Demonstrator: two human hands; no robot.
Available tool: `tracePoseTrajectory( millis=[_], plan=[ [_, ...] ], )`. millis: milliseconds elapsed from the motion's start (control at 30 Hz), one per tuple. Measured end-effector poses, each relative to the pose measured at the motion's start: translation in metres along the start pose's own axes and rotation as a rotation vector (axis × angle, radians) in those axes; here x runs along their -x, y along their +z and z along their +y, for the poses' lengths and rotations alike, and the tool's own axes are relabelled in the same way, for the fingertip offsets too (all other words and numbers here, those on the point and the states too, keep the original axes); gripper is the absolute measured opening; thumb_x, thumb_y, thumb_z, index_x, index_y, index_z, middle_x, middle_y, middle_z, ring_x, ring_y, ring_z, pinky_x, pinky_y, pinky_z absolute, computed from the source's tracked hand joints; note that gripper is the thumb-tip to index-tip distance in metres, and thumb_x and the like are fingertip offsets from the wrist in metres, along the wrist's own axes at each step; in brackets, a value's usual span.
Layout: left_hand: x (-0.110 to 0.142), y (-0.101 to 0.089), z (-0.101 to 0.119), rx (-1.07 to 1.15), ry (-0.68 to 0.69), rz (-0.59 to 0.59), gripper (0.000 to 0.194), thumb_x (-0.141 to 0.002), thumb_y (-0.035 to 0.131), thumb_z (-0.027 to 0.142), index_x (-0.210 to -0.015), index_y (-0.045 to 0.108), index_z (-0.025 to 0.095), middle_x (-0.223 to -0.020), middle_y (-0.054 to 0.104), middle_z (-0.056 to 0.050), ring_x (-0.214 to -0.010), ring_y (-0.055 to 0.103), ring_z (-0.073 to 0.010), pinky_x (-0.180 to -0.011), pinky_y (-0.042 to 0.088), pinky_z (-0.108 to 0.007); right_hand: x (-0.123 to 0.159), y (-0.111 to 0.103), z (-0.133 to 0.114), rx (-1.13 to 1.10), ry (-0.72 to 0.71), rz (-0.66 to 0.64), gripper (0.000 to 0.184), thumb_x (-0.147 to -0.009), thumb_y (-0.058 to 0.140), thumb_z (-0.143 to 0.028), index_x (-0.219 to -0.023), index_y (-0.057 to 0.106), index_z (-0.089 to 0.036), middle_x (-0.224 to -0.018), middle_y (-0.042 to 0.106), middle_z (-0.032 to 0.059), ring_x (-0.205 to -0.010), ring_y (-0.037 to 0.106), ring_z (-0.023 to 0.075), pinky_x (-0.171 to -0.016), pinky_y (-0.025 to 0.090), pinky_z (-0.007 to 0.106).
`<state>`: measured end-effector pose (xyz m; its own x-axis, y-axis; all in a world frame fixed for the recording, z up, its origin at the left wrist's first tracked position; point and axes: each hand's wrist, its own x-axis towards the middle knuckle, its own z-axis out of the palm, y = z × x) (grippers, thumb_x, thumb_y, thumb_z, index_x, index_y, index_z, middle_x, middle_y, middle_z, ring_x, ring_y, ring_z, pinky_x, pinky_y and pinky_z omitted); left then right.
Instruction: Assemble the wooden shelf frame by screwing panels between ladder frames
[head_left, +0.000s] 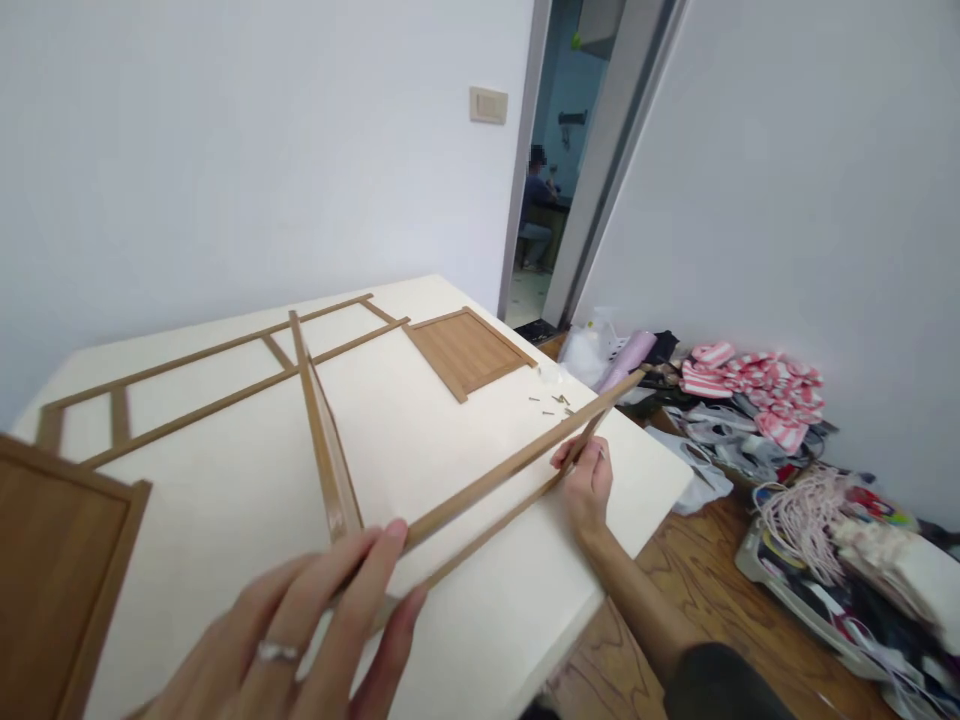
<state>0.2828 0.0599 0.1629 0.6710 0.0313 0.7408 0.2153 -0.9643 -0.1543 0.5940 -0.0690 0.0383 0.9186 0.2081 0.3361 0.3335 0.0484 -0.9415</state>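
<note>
A long, narrow wooden frame (510,465) with two parallel rails is held up above the white table, slanting from lower left to upper right. My left hand (322,625), with a ring on one finger, grips its near end, the fingers and thumb closed around the wood. Toward the far end, my right hand (589,485) is closed on a short crosspiece between the rails. A second narrow wooden frame (319,430) stands on edge just beyond my left hand; whether the two pieces touch there is hidden by my fingers.
On the white table (225,520) lie a ladder-like wooden frame (202,405), a wooden panel (469,350), another panel (56,570) at the left edge, and several small screws (559,400). Clothes and bags (757,390) are piled right. A person (538,195) sits beyond the doorway.
</note>
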Motion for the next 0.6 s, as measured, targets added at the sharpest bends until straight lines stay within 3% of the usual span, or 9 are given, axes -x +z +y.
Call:
tracePoseTrajectory(
  millis=[67, 133, 167, 233, 300, 367, 433, 500, 600],
  plan=[
    [-0.018, -0.018, 0.011, -0.064, -0.202, -0.015, 0.038, -0.101, 0.063, 0.039, -0.137, 0.066, 0.028, -0.122, 0.078, -0.006, -0.088, 0.077, -0.0253, -0.069, 0.059, -0.038, 0.000, 0.000, 0.001, -0.055, 0.012, -0.023, 0.055, -0.103, 0.039, -0.075, -0.088, 0.055, -0.024, -0.074, 0.064, -0.0002, -0.069, 0.061, 0.0164, -0.069, 0.050, 0.032],
    [-0.039, -0.031, 0.014, -0.027, -0.424, -0.082, 0.037, -0.107, 0.050, 0.049, -0.131, 0.065, 0.025, -0.126, 0.074, -0.009, -0.078, 0.076, -0.0208, -0.056, 0.052, -0.032, -0.002, 0.000, 0.004, -0.112, 0.044, -0.050, 0.056, -0.104, 0.039, -0.073, -0.087, 0.056, -0.023, -0.076, 0.064, 0.0000, -0.071, 0.062, 0.0158, -0.072, 0.051, 0.031],
    [-0.049, -0.035, 0.011, -0.025, -0.511, -0.112, 0.043, -0.106, 0.047, 0.056, -0.128, 0.065, 0.023, -0.122, 0.075, -0.010, -0.069, 0.074, -0.0198, -0.054, 0.050, -0.031, -0.005, 0.000, 0.006, -0.141, 0.072, -0.069, 0.056, -0.105, 0.039, -0.072, -0.087, 0.057, -0.022, -0.075, 0.063, -0.0006, -0.070, 0.062, 0.0149, -0.071, 0.052, 0.030],
    [-0.069, -0.041, -0.002, -0.093, -0.652, -0.193, 0.060, -0.100, 0.047, 0.070, -0.127, 0.065, 0.020, -0.094, 0.078, -0.009, -0.060, 0.071, -0.0253, -0.052, 0.047, -0.033, -0.014, -0.002, 0.010, -0.199, 0.147, -0.129, 0.054, -0.107, 0.043, -0.068, -0.090, 0.061, -0.019, -0.074, 0.062, -0.0024, -0.064, 0.060, 0.0124, -0.065, 0.052, 0.029],
    [-0.089, -0.043, -0.019, -0.065, -0.786, -0.487, 0.076, -0.097, 0.045, 0.075, -0.145, 0.054, 0.017, -0.088, 0.079, -0.010, -0.070, 0.075, -0.0319, -0.059, 0.051, -0.035, -0.027, -0.003, 0.015, -0.251, 0.228, -0.214, 0.046, -0.106, 0.053, -0.060, -0.100, 0.065, -0.017, -0.081, 0.064, -0.0019, -0.063, 0.060, 0.0109, -0.062, 0.054, 0.027],
    [-0.106, -0.043, -0.033, -0.012, -0.860, -0.815, 0.090, -0.096, 0.044, 0.072, -0.163, 0.029, 0.014, -0.099, 0.081, -0.013, -0.084, 0.077, -0.0338, -0.071, 0.055, -0.038, -0.040, -0.003, 0.018, -0.293, 0.291, -0.299, 0.037, -0.105, 0.061, -0.052, -0.112, 0.067, -0.016, -0.095, 0.069, 0.0015, -0.073, 0.066, 0.0125, -0.067, 0.058, 0.029],
    [-0.118, -0.041, -0.038, -0.012, -0.847, -0.982, 0.095, -0.095, 0.046, 0.060, -0.168, 0.009, 0.011, -0.108, 0.081, -0.015, -0.090, 0.077, -0.0331, -0.080, 0.055, -0.038, -0.049, -0.002, 0.021, -0.327, 0.337, -0.363, 0.035, -0.104, 0.065, -0.047, -0.120, 0.066, -0.017, -0.109, 0.071, 0.0048, -0.086, 0.070, 0.0159, -0.075, 0.061, 0.034],
    [-0.124, -0.038, -0.035, -0.001, -0.803, -1.035, 0.094, -0.094, 0.045, 0.049, -0.169, 0.003, 0.011, -0.115, 0.080, -0.016, -0.097, 0.077, -0.0318, -0.085, 0.054, -0.037, -0.053, 0.000, 0.024, -0.357, 0.372, -0.406, 0.036, -0.103, 0.066, -0.045, -0.125, 0.065, -0.017, -0.117, 0.070, 0.0067, -0.095, 0.071, 0.0186, -0.081, 0.063, 0.037],
    [-0.124, -0.036, -0.029, -0.004, -0.796, -1.043, 0.086, -0.094, 0.040, 0.041, -0.168, 0.010, 0.010, -0.123, 0.077, -0.018, -0.104, 0.076, -0.0315, -0.087, 0.054, -0.035, -0.051, 0.002, 0.027, -0.396, 0.400, -0.439, 0.037, -0.103, 0.067, -0.044, -0.129, 0.064, -0.018, -0.123, 0.069, 0.0079, -0.101, 0.071, 0.0205, -0.086, 0.063, 0.040]
  ],
)
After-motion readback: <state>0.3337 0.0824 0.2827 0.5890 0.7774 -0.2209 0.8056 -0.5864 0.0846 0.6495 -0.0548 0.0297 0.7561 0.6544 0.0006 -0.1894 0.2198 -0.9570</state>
